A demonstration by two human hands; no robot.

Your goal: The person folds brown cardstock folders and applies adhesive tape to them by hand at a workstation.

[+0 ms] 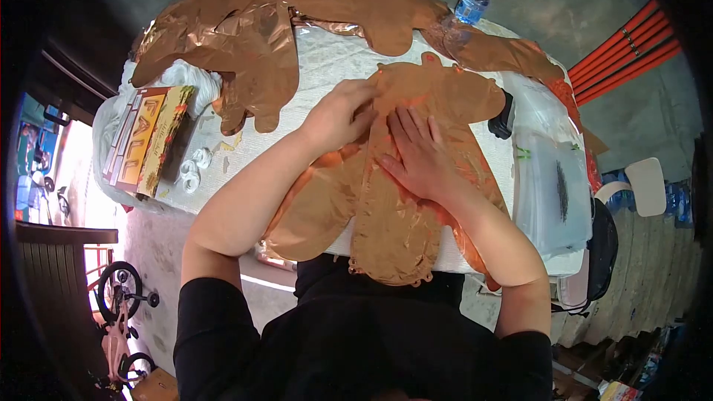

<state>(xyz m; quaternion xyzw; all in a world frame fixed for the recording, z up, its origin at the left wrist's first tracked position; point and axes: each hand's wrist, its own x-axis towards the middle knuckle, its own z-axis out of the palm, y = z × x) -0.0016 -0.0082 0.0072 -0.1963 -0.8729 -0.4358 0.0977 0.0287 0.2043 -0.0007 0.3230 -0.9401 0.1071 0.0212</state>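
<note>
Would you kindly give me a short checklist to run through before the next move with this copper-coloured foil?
1. Right hand lying on the front foil piece: ok, palm down.
2. Left hand at the foil's upper left side: ok, though its exact grip is hidden.
3. Front foil piece wholly on the table: not ok, its lower end reaches past the near edge.
4. Foil surface free of wrinkles: not ok, creases show.
5. Water bottle capped: ok.
6. Foil's underside: cannot tell.
</note>
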